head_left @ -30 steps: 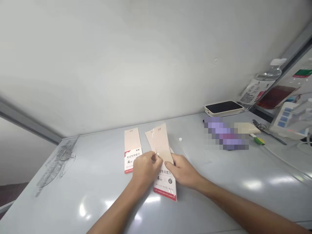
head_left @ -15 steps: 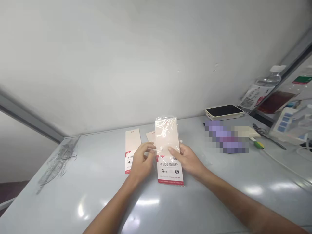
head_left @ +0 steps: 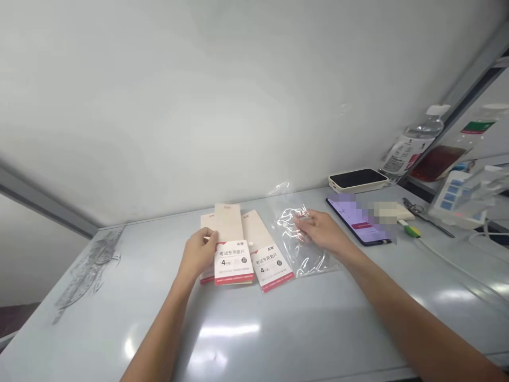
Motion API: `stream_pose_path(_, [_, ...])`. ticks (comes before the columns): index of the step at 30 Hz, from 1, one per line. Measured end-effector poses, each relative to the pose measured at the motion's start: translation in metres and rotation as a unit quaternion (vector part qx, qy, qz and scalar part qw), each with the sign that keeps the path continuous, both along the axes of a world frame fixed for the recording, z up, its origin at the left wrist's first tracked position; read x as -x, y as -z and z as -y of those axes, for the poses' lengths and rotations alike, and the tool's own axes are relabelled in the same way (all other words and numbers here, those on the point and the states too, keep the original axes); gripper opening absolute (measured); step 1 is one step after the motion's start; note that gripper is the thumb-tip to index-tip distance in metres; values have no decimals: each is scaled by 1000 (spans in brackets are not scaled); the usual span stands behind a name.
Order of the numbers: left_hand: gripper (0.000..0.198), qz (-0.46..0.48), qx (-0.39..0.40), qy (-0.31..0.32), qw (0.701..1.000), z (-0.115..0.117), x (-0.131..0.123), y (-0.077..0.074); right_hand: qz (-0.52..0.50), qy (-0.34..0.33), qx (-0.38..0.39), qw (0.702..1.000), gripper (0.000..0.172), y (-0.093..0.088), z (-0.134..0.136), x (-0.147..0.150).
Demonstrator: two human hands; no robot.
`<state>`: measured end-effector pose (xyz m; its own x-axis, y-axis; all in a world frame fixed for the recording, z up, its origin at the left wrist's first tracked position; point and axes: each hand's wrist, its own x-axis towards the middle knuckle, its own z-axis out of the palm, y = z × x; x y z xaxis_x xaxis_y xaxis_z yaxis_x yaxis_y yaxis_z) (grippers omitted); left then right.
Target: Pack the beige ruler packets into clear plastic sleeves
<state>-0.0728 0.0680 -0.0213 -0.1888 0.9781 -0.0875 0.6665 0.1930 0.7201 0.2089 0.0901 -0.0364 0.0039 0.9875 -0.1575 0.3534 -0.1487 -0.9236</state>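
My left hand [head_left: 199, 249] grips the left edge of a cream paper card sleeve [head_left: 234, 260] with a white-and-red printed lower part. Partly behind it, a matching sleeve [head_left: 207, 220] shows only at its top and lower left corner. A third sleeve [head_left: 274, 268] lies tilted on the table to the right. With fingers pinched, my right hand [head_left: 318, 228] holds a clear plastic bag [head_left: 308, 260] that looks empty. The bag lies just right of the tilted sleeve.
A phone with a lit purple screen [head_left: 361, 223] lies to the right, with a black-screened phone [head_left: 358, 179] behind it. Scissors [head_left: 429, 216], a white cable [head_left: 449, 257] and bottles [head_left: 413, 140] are farther right. A grey wall [head_left: 199, 106] rises behind the table [head_left: 298, 334].
The card sleeve has come out of its clear bag. My left hand has moved left with the sleeve, over another one; my right hand keeps the bag. The tilted sleeve is now uncovered.
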Motion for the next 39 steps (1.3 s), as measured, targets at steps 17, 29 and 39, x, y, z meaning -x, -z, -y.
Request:
stream_pose_path(17, [36, -352, -68, 190, 914, 23, -63, 23, 361, 22, -221, 906, 32, 2, 8, 11])
stream_pose_path(29, [24, -286, -101, 201, 931, 26, -59, 22, 227, -37, -143, 963, 36, -5, 30, 44])
stream_pose_path(39, [23, -223, -149, 224, 937, 30, -55, 18, -59, -176, -29, 982, 30, -17, 47, 51])
